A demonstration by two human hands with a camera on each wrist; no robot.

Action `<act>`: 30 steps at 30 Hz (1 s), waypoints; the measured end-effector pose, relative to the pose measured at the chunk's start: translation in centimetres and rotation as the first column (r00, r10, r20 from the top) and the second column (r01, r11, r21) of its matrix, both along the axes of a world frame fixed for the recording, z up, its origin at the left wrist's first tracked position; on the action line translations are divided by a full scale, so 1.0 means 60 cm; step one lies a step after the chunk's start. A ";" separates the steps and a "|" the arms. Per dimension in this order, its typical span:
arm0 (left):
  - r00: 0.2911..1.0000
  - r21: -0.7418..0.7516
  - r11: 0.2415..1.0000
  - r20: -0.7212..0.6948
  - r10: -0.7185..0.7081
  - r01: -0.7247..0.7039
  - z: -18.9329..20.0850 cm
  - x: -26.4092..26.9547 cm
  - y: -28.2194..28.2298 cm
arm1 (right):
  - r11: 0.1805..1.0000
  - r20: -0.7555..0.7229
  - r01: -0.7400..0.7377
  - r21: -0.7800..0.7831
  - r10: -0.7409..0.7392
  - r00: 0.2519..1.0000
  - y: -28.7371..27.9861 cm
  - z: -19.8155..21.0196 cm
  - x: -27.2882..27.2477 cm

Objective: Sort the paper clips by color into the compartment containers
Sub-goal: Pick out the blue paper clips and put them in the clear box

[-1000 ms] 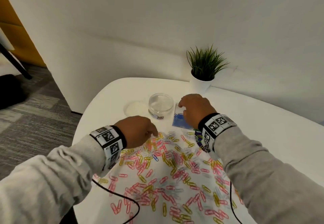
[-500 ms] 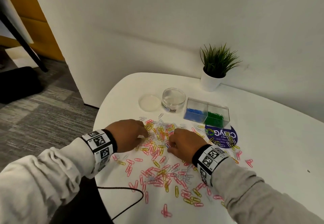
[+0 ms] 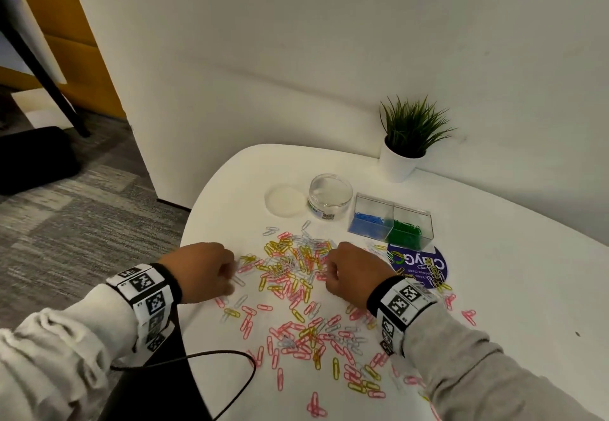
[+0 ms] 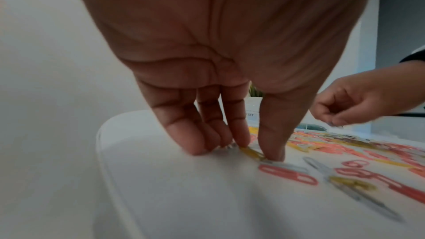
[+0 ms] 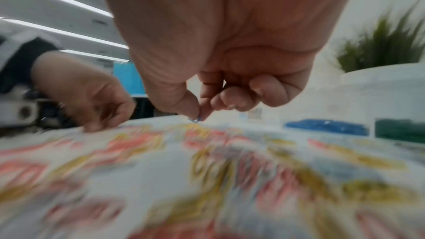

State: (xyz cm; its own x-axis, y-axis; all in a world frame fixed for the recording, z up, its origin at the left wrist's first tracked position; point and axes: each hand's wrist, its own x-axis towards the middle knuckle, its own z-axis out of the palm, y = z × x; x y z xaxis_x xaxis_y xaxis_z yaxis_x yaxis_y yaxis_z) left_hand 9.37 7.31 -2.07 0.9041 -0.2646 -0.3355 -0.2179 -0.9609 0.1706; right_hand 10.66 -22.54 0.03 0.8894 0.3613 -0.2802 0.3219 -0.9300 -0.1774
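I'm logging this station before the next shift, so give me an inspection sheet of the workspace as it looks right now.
Surface: white table, strewn with loose clips in pink, yellow and pale colours.
Job's things: clear box, blue clips in its left compartment, green in its right.
Clutter: empty round tub, its lid, purple sticker, potted plant.
Hands: left hand pinches a yellow clip on the table; right hand pinches a blue clip.
Cables: black cable at the near edge.
Surroundings: white wall, grey carpet.
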 end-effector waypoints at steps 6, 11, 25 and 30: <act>0.998 -0.138 0.989 -0.029 0.058 -0.062 -0.006 -0.001 0.008 | 0.972 0.344 0.220 0.078 -0.233 0.910 -0.091 0.067 0.111; 0.995 -0.227 0.969 -0.051 0.086 -0.096 -0.017 -0.002 0.007 | 0.960 0.309 0.221 -0.172 -0.161 0.937 -0.120 0.064 0.179; 0.992 -0.368 0.922 -0.078 0.102 -0.124 -0.033 0.005 0.015 | 0.987 0.369 0.158 -0.030 -0.136 0.920 0.001 0.027 0.177; 0.993 -0.352 0.929 -0.077 0.093 -0.114 -0.033 0.005 0.014 | 0.977 0.474 0.045 0.211 -0.142 0.869 -0.067 0.119 0.075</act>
